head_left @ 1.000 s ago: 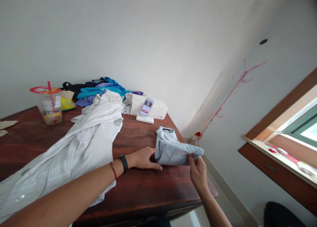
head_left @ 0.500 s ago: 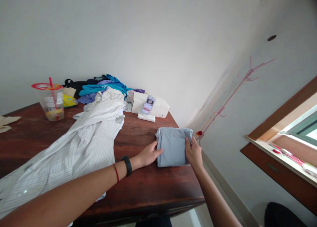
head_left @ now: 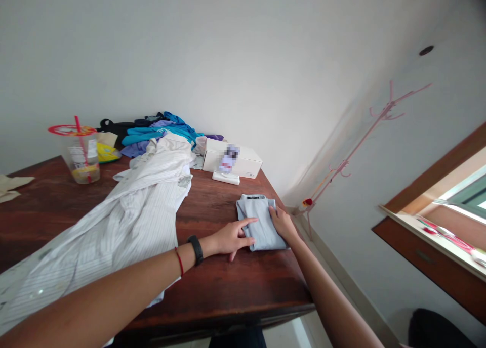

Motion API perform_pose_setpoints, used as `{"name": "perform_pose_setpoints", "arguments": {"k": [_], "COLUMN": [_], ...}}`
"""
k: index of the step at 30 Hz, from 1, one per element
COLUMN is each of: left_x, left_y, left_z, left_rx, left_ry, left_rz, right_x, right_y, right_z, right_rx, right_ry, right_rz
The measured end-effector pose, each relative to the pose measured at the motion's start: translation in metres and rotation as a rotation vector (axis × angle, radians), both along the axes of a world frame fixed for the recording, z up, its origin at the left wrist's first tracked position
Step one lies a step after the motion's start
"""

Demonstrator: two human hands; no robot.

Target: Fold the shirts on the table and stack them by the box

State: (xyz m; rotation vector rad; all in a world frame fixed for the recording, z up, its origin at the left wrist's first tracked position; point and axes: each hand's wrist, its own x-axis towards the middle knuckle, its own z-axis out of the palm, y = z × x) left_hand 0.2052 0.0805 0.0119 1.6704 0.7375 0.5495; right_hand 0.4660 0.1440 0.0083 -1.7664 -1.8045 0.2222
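A folded grey-blue shirt (head_left: 261, 229) lies on the wooden table near its right edge, with a small dark label at the collar on its far side. At its left edge is my left hand (head_left: 230, 238), fingers spread, index finger and thumb resting on the cloth. My right hand (head_left: 284, 225) grips the shirt's right edge, with part of the fingers hidden. A white striped shirt (head_left: 148, 211) lies loosely spread out left of my left forearm.
Behind stand a white box (head_left: 246, 158) and a small white device (head_left: 226, 178). A heap of blue and dark clothes (head_left: 159, 133) lies against the wall. A plastic cup with a red straw (head_left: 85, 158) stands at left. A pink coat rack (head_left: 357, 143) is beyond the table.
The grey-blue shirt now looks narrower and slightly turned, with its label showing. My right hand has moved left with its edge; my left hand's fingers have spread onto the cloth.
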Motion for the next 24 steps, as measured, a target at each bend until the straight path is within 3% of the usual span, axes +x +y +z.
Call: {"name": "perform_pose_setpoints", "arguments": {"k": [4,10,17,20,24], "left_x": [-0.003,0.001,0.002,0.003,0.004], "left_y": [-0.002,-0.006,-0.006,-0.007,-0.005], "left_z": [0.005,0.007,0.007,0.007,0.005], "left_rx": [0.083,0.117,0.079,0.056,0.000], "left_ry": [0.071,0.099,0.086,0.055,0.000], "left_rz": [-0.055,0.021,0.073,0.062,0.023], "right_x": [0.012,0.035,0.027,0.023,0.021], "right_y": [-0.004,-0.015,-0.011,-0.013,-0.016], "right_z": [-0.004,-0.013,-0.021,-0.020,-0.015], "right_rx": [-0.003,0.005,0.050,0.039,0.141], "right_ry": [0.131,0.206,0.092,0.046,0.077], "right_rz": [0.058,0.068,-0.018,-0.047,-0.021]}}
